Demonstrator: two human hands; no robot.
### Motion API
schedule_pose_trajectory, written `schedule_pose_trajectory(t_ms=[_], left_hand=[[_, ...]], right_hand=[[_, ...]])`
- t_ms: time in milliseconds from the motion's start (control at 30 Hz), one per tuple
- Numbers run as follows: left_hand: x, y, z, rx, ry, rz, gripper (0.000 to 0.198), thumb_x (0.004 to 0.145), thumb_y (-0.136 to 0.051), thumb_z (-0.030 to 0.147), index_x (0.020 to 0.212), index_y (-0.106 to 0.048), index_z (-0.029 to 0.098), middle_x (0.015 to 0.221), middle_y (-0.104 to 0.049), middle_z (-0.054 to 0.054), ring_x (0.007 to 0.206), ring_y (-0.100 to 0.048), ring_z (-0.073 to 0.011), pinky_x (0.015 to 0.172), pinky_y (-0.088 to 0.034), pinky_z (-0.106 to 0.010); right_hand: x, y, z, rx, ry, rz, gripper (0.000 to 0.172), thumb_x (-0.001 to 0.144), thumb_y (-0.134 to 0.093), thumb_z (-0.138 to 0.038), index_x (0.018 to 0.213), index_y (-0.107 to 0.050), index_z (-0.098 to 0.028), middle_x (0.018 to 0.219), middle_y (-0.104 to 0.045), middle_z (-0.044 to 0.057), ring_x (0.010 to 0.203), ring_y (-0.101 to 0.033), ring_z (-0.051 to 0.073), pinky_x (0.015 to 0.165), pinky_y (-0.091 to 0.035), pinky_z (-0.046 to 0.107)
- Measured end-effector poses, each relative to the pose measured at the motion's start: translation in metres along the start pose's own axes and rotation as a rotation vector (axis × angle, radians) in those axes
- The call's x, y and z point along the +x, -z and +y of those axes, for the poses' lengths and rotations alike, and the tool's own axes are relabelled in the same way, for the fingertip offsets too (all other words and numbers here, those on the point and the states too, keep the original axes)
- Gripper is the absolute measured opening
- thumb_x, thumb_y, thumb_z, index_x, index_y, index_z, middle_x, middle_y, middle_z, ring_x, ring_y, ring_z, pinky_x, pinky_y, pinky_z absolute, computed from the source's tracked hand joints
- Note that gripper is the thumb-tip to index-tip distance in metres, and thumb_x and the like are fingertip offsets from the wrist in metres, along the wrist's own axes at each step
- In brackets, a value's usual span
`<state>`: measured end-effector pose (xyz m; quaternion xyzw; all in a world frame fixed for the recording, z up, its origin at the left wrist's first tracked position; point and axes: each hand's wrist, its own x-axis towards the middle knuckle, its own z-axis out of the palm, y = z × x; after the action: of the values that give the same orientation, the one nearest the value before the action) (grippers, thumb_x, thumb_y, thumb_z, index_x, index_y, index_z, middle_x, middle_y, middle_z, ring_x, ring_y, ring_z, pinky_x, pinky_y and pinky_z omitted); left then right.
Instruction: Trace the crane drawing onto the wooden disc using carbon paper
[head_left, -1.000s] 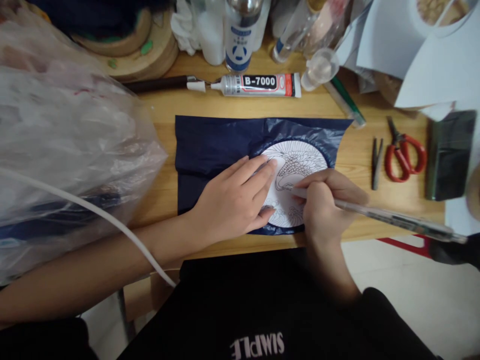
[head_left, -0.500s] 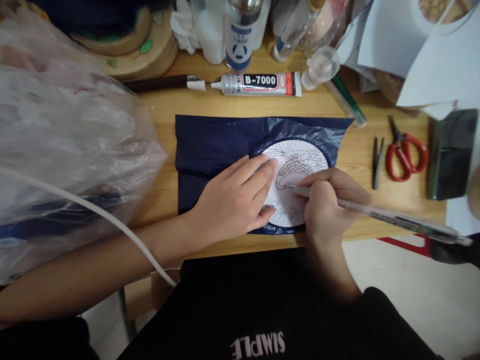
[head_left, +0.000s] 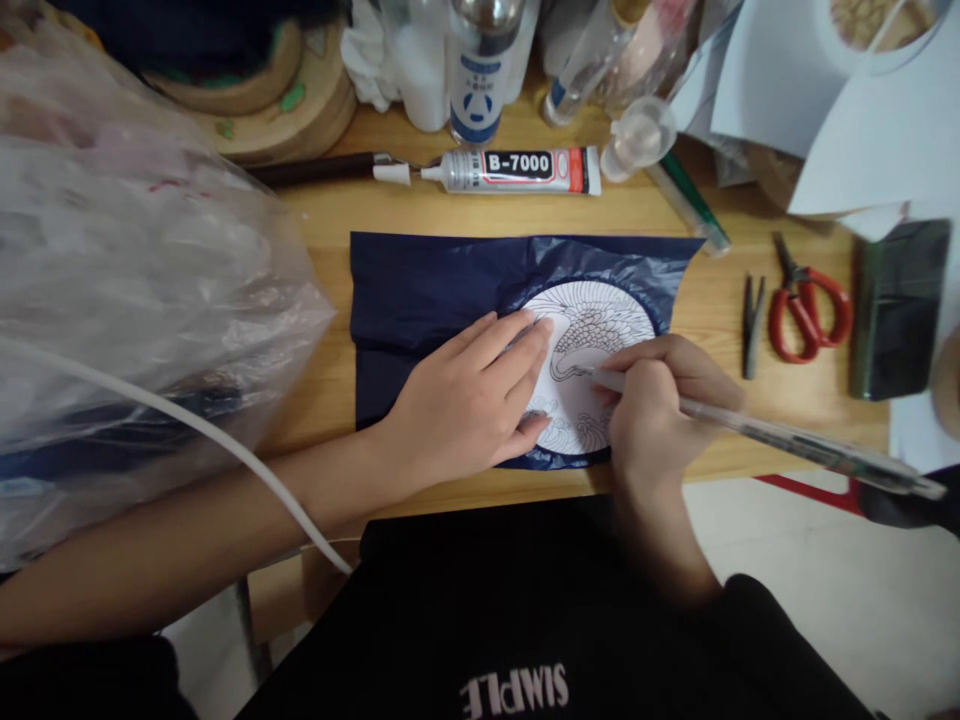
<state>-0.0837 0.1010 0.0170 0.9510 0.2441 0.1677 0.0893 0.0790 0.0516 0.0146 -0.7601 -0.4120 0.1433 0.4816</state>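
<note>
A round white paper (head_left: pixel 600 310) printed with a crane-like bird and waves in black line lies on a dark blue sheet (head_left: pixel 435 285), which looks like carbon paper. My left hand (head_left: pixel 472 390) rests flat over the paper's left side, fingers stretched out. Gripped in my right hand (head_left: pixel 656 410) is a clear pen (head_left: pixel 810 445), slanting down to the left. Its tip meets the paper near the bird's head; the exact contact is partly hidden by my fingers.
Beyond the sheet lies a B-7000 glue tube (head_left: pixel 521 170), with bottles (head_left: pixel 480 80) behind. To the right are tweezers (head_left: pixel 752 325), red-handled pliers (head_left: pixel 810 310) and a dark phone (head_left: pixel 900 310). A plastic bag (head_left: pixel 150 250) and white cable (head_left: pixel 225 455) occupy the left.
Hardly anything differs. The pen and my right hand have shifted very slightly; my left hand keeps its place on the paper.
</note>
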Motion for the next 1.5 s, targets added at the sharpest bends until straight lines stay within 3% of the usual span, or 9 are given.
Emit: schedule_pose_trajectory(t_ms=[233,500,967,1500], left_hand=[[-0.0006,-0.0008,0.0004,0.011,-0.002,-0.003,0.048,0.091,-0.056,0.035,0.121,-0.058,-0.002,0.133,-0.059,-0.016,0.124,-0.054,-0.0281,0.105,-0.045,-0.04],[-0.0006,-0.0003,0.0002,-0.006,-0.001,-0.001,0.046,0.09,-0.056,0.033,0.121,-0.058,-0.001,0.132,-0.059,-0.018,0.125,-0.053,-0.0282,0.105,-0.046,-0.04],[-0.0004,0.0004,0.0,0.007,-0.008,-0.003,0.048,0.09,-0.057,0.033,0.121,-0.059,-0.002,0.132,-0.059,-0.018,0.124,-0.054,-0.0285,0.105,-0.046,-0.04],[0.0004,0.0007,0.0009,0.021,-0.003,0.007,0.048,0.089,-0.058,0.034,0.12,-0.06,-0.002,0.131,-0.06,-0.015,0.123,-0.055,-0.0279,0.104,-0.047,-0.039]], right_hand=[[0.001,0.0009,-0.0014,0.043,-0.073,0.069,0.023,0.061,-0.042,-0.009,0.053,-0.059,-0.021,0.045,-0.052,-0.006,0.039,-0.048,0.01,0.036,-0.038,0.021],[0.0027,-0.0003,0.0002,0.039,-0.043,0.003,0.021,0.061,-0.043,-0.012,0.052,-0.061,-0.019,0.045,-0.054,-0.006,0.039,-0.049,0.008,0.038,-0.037,0.021],[0.0019,-0.0006,0.0009,0.024,-0.068,0.056,0.022,0.061,-0.041,-0.011,0.051,-0.059,-0.02,0.044,-0.052,-0.005,0.039,-0.048,0.009,0.037,-0.037,0.022],[0.0013,-0.0003,0.0002,0.044,-0.034,0.023,0.022,0.063,-0.043,-0.009,0.051,-0.058,-0.019,0.045,-0.052,-0.006,0.04,-0.047,0.008,0.037,-0.036,0.021]])
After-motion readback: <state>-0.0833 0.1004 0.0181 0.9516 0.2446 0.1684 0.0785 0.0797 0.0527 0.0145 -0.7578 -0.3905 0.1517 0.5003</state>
